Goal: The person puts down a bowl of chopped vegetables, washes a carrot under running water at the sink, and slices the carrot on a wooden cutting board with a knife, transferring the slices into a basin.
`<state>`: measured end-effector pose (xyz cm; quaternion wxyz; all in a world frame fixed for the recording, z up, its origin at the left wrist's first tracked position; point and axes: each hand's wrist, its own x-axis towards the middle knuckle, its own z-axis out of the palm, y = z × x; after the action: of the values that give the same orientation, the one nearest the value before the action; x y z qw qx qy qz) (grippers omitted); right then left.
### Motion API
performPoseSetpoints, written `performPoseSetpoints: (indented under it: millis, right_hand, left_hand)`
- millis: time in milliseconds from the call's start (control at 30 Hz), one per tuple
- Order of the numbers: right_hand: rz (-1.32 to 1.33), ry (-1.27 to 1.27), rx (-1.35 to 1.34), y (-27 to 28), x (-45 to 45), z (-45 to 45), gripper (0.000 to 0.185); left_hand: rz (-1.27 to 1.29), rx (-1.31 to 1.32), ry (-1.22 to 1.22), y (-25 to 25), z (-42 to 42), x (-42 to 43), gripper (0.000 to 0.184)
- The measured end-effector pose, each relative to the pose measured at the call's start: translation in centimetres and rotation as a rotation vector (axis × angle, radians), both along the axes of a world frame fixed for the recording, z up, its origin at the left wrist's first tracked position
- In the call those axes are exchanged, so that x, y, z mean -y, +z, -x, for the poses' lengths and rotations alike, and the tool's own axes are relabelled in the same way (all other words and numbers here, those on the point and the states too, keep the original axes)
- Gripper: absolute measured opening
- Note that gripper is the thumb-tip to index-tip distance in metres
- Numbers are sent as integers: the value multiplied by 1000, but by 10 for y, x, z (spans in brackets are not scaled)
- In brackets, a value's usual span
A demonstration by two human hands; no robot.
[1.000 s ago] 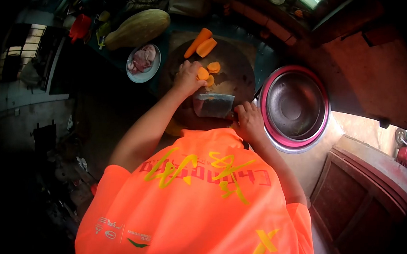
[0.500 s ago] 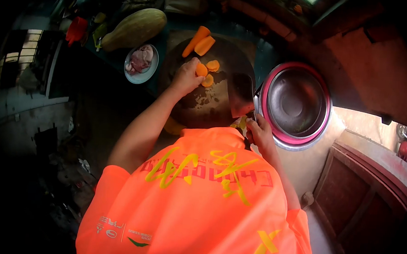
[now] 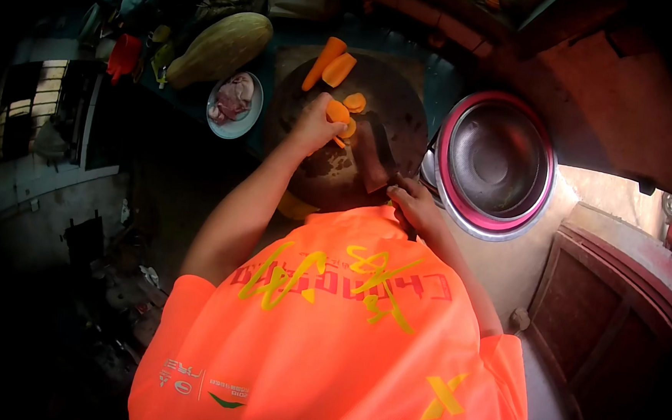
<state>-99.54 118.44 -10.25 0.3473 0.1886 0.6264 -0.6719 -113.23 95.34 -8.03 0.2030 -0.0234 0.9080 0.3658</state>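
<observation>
My left hand is closed around an orange carrot piece on the round dark chopping board. My right hand grips the handle of a broad cleaver, whose blade lies over the board just right of the carrot. Cut carrot pieces are beside my left fingers. Farther back on the board rest a long tapered carrot piece and a shorter, thicker carrot piece. Whether the blade touches the held carrot, I cannot tell.
To the board's left is a white plate of raw meat, with a large green-tan gourd behind it. Stacked basins, one with a pink rim, stand at the right. A red object lies at the back left.
The cleaver and my right hand have moved left, bringing the blade close to the held carrot. My left hand stays near the same place. The camera view has shifted slightly.
</observation>
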Motion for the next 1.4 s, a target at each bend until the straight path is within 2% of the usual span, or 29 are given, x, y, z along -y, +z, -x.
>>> performPoseSetpoints:
  millis: [167,267,367,433,467,567,600,667,700,767,800,833,867,933,967,1033,1133,1267,1400]
  right_hand:
    - [-45,69,-87,-8,-1,-7,25]
    - [-47,8,-97,4,-4,-14,25]
    - [-38,-87,-88,9,-16,-29,25]
    - [-188,-121,-270,10,-32,-43,21]
    - [-219,-137,-267,16,-43,-50,21]
    - [-201,-367,-151,41,-67,-73,17]
    - [-219,-375,-149,44,-74,-81,17]
    - [-337,-541,-160,43,-89,-97,18]
    - [-500,-583,-289,33,-91,-104,19]
    - [-589,-626,-218,26,-104,-118,18]
    - [-670,-664,-153,26,-106,-119,18]
    - [-593,-719,-152,27,-105,-119,16]
    - [-578,-721,-149,32,-103,-117,16]
    - [-67,-1032,34,44,-92,-109,15]
    - [-61,-1041,39,44,-86,-105,15]
    - [-13,-1025,52,33,-82,-103,15]
    - [17,-972,38,31,-76,-91,15]
    - [4,-832,13,44,-74,-67,17]
    - [-64,-700,-29,44,-77,-57,16]
  left_hand:
    - [-9,18,4,-5,0,-2,39]
    - [-89,1,-7,-10,2,-12,37]
    - [-158,62,-30,9,5,-38,43]
    - [-198,56,-102,10,10,-61,43]
    - [-225,50,-159,7,11,-75,42]
    - [-351,2,-257,10,4,-127,44]
    - [-413,0,-308,12,1,-144,45]
    - [-509,-130,-435,-6,-7,-172,55]
    - [-570,-89,-408,-7,-13,-181,56]
    - [-626,-44,-382,-13,-17,-188,58]
    - [-559,-165,-402,-18,-11,-184,53]
    - [-486,-286,-422,-21,-7,-176,49]
    - [-471,-286,-426,-21,-3,-164,49]
    - [-204,-276,-389,-14,7,-124,38]
    - [-173,-282,-382,-10,10,-104,38]
    - [229,-585,-363,-8,11,-67,32]
    - [353,-586,-292,-7,12,-37,35]
    - [399,-502,-340,-11,14,-34,40]
    - [392,-466,-291,-14,21,-37,34]
